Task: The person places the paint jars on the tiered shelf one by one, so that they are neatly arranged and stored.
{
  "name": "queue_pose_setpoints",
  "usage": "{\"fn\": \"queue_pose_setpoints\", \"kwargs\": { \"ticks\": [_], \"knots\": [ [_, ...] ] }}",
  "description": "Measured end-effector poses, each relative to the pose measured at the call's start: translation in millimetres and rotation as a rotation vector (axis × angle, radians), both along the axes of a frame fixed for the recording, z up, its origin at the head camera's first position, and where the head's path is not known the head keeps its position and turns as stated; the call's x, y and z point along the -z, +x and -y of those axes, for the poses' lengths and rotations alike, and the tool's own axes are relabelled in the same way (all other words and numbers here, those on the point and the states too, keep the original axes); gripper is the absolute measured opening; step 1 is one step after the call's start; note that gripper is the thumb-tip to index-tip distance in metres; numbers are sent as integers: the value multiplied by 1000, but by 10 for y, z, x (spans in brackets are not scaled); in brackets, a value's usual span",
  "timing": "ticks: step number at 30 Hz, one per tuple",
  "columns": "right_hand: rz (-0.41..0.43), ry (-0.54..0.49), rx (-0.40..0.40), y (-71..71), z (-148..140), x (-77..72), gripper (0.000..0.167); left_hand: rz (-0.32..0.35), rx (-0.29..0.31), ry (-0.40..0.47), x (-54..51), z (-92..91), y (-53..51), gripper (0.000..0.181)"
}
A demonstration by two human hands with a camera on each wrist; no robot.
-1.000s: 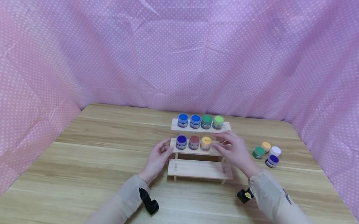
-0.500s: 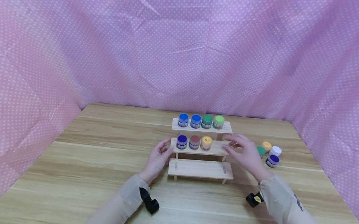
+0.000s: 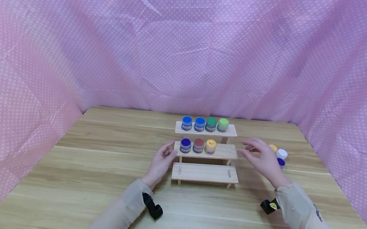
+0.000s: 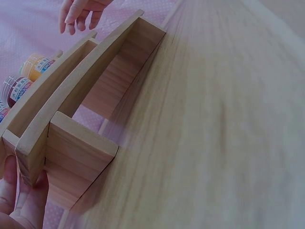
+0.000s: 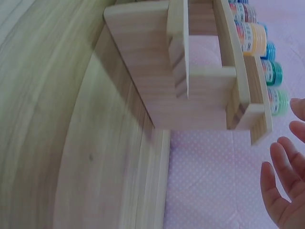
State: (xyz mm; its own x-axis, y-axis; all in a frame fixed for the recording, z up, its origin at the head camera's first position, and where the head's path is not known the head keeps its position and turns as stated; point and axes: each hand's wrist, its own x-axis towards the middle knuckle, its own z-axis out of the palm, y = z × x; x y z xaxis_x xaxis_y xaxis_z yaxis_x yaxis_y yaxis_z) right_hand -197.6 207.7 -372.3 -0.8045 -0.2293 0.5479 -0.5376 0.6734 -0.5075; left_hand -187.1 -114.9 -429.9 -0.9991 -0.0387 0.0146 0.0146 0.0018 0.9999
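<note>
A three-tier wooden display rack (image 3: 205, 172) stands on the table. Its top tier carries paint jars with two blue lids, one dark green lid and a light green jar (image 3: 223, 125). On the middle tier sit a purple-lidded jar (image 3: 185, 145), a brown-lidded jar (image 3: 198, 145) and a yellow-orange jar (image 3: 210, 146). My left hand (image 3: 161, 162) holds the left end of the middle tier between thumb and fingers. Just off that tier's right end, my right hand (image 3: 261, 160) hovers with fingers loosely bent and nothing between them; it also shows in the right wrist view.
To the right, partly behind my right hand, are loose jars: a white-lidded jar (image 3: 281, 154), an orange-lidded jar (image 3: 273, 148) and a purple-lidded jar (image 3: 281, 163). A pink dotted curtain (image 3: 187, 58) surrounds the wooden table (image 3: 104, 151).
My right hand has drawn away from the yellow-orange jar, moving right past the rack's end. It now covers the loose green jar. My left hand stays in place.
</note>
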Motion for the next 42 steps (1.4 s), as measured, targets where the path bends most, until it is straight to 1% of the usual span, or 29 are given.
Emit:
{"fn": "queue_pose_setpoints", "kwargs": {
  "ticks": [3, 8, 12, 15, 20, 25, 28, 33, 39, 42],
  "knots": [
    [-9, -23, 7, 6, -81, 22, 25, -3, -5, -8, -1, -12, 20, 49],
    [-29, -65, 22, 32, -208, 33, 25, -9, -4, 8, 14, -26, 38, 49],
    [-70, -80, 36, 37, -315, 49, 26, -16, -10, 20, 19, -38, 50, 49],
    [-69, -89, 49, 43, -398, 57, 26, -19, -15, 18, 10, -46, 54, 48],
    [-18, -104, 77, 82, -517, 42, 26, -23, -16, 18, 10, -47, 53, 49],
    [2, -120, 102, 84, -646, 42, 27, -20, -12, 17, 13, -45, 52, 48],
    [25, -91, 135, 78, -733, 40, 28, -18, -9, 15, 19, -42, 51, 49],
    [106, -26, 176, 89, -852, 15, 36, -12, -5, 16, 29, -32, 55, 48],
    [202, -7, 215, 104, -958, 30, 45, -17, 0, 29, 43, -30, 50, 49],
    [224, 5, 217, 95, -1010, 70, 47, -13, 2, 42, 48, -35, 52, 49]
  ]
}}
